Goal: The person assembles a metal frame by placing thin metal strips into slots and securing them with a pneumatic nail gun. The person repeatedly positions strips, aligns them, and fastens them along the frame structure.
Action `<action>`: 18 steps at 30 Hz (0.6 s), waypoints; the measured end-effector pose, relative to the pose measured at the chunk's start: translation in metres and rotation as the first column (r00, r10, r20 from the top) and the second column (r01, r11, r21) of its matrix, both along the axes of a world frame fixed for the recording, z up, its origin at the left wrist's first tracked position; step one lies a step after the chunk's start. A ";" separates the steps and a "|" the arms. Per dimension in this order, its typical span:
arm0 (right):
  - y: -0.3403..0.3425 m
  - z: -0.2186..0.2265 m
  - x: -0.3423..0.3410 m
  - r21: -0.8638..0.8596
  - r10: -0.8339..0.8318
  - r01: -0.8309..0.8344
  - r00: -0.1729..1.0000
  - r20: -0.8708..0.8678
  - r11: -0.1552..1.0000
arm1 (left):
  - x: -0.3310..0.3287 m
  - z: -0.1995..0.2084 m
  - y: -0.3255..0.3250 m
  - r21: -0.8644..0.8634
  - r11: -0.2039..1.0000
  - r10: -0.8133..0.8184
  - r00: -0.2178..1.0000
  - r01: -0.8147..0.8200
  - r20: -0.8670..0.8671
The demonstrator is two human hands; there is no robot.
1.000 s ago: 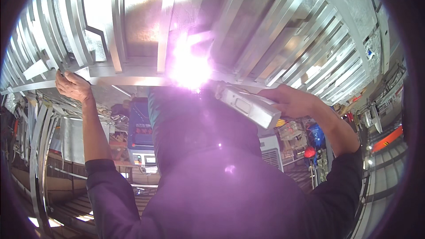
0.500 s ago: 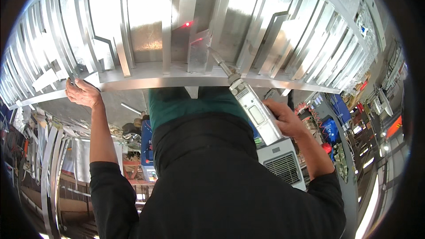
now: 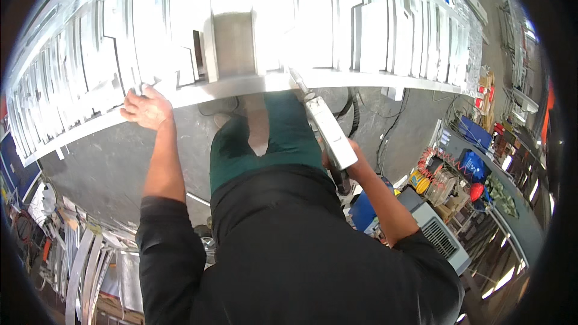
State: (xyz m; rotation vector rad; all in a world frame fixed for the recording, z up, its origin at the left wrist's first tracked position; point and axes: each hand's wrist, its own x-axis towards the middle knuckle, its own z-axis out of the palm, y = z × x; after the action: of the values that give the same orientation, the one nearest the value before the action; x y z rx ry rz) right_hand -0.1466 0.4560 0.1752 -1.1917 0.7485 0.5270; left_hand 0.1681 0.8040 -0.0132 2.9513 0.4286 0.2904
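Note:
A long, bright metal panel (image 3: 235, 48) with rows of upright strips and slats stretches across the far side, its near edge a pale metal rail (image 3: 241, 88). My left hand (image 3: 147, 108) rests at this rail on the left, its fingers loosely bent and apart; glare hides part of what the fingertips touch. My right hand (image 3: 355, 159) is wrapped round a silver handheld laser welding gun (image 3: 331, 132). The gun's narrow nozzle points forward and meets the rail just right of the middle; its exact tip is lost in the glare.
Dark cables (image 3: 355, 111) lie on the grey floor (image 3: 108, 162) below the rail. To the right are a grey vented box (image 3: 442, 235), a coiled red hose (image 3: 428, 159) and a blue bag (image 3: 472, 165). Long metal strips (image 3: 78, 265) are stacked at lower left.
The view has shifted, showing more floor below the panel. Both hands and the gun sit differently in the picture, the left hand farther right. The red light spots on the panel no longer show.

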 end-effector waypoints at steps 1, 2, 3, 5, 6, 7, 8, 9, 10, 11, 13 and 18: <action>0.014 -0.004 -0.004 0.044 -0.111 0.111 0.994 0.003 0.993 | 0.003 0.001 -0.004 -0.033 0.999 0.024 0.999 -0.025 -0.047; 0.028 -0.009 -0.006 0.042 -0.130 0.127 0.989 0.072 0.991 | 0.004 0.003 -0.007 -0.039 0.999 0.029 0.995 -0.033 -0.094; 0.042 -0.016 -0.007 0.058 -0.145 0.137 0.976 0.160 0.989 | 0.005 0.005 -0.010 -0.025 0.998 0.057 0.989 -0.060 -0.136; 0.061 -0.025 -0.010 0.111 -0.187 0.165 0.954 0.232 0.980 | 0.009 0.010 -0.014 -0.012 0.997 0.070 0.982 -0.074 -0.175; 0.068 -0.030 -0.011 0.116 -0.187 0.162 0.950 0.251 0.980 | 0.010 0.011 -0.015 -0.021 0.997 0.063 0.981 -0.068 -0.186; 0.074 -0.035 -0.011 0.136 -0.197 0.164 0.937 0.288 0.977 | 0.011 0.012 -0.016 -0.013 0.998 0.052 0.979 -0.056 -0.195; 0.080 -0.039 -0.011 0.159 -0.208 0.161 0.915 0.347 0.974 | 0.011 0.012 -0.017 -0.030 0.998 0.057 0.980 -0.064 -0.191; 0.083 -0.041 -0.012 0.005 -0.127 0.129 0.970 0.205 0.992 | 0.012 0.013 -0.018 -0.032 0.997 0.058 0.983 -0.065 -0.175; 0.086 -0.044 -0.013 0.014 -0.147 0.147 0.971 0.190 0.989 | 0.013 0.013 -0.019 -0.035 0.997 0.062 0.986 -0.068 -0.157; 0.088 -0.047 -0.012 0.023 -0.164 0.162 0.970 0.177 0.987 | 0.014 0.012 -0.019 -0.075 0.993 0.075 0.986 -0.087 -0.148; 0.092 -0.051 -0.012 0.022 -0.178 0.176 0.974 0.144 0.984 | 0.014 0.012 -0.019 -0.077 0.994 0.070 0.987 -0.081 -0.143; 0.101 -0.061 -0.016 0.047 -0.242 0.238 0.939 0.246 0.970 | 0.015 0.013 -0.016 -0.075 0.994 0.064 0.988 -0.076 -0.142</action>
State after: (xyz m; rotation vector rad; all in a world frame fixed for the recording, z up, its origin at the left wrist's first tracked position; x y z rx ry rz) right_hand -0.1628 0.5570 0.1145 -1.1075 0.6589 0.1748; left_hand 0.1829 0.7875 0.0001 2.8916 0.5491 0.0725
